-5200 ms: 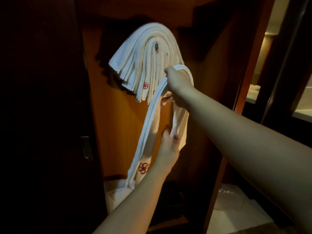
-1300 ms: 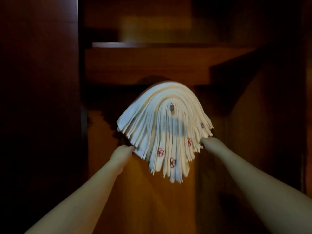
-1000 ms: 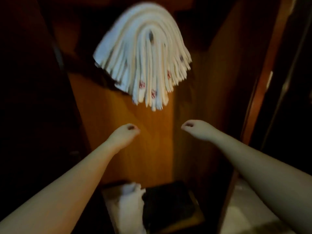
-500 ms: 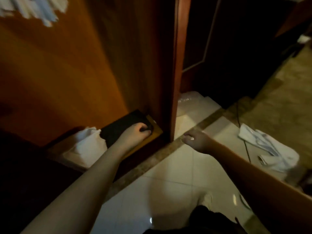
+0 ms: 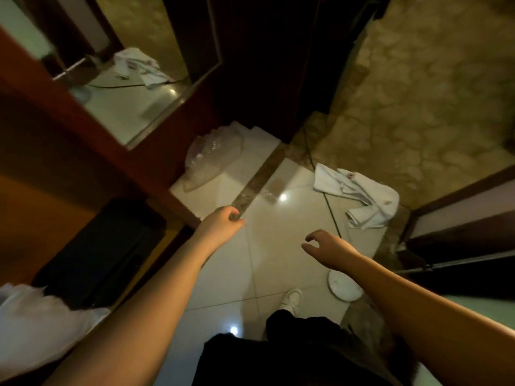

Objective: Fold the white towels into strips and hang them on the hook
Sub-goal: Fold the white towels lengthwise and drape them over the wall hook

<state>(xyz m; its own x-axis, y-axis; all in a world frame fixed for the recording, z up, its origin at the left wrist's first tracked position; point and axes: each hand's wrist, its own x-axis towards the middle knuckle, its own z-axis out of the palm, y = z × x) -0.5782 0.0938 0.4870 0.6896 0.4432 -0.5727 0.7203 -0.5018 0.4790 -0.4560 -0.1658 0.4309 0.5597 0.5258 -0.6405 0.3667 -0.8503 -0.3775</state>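
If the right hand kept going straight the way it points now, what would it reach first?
The right hand, fingers loosely curled and empty, points up-left in the picture over the bare tiled floor. It probably meets the floor first. The crumpled white towel lies off to its right, not on that line. Depth is unclear.

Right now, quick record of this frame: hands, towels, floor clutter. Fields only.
left hand: loosely curled, holds nothing
right hand: fingers relaxed, holds nothing
white towels: crumpled on the tile floor, ahead of the right hand, untouched
plastic wrap: on the tile by the cabinet
black cable: runs under the towels
hook: out of view
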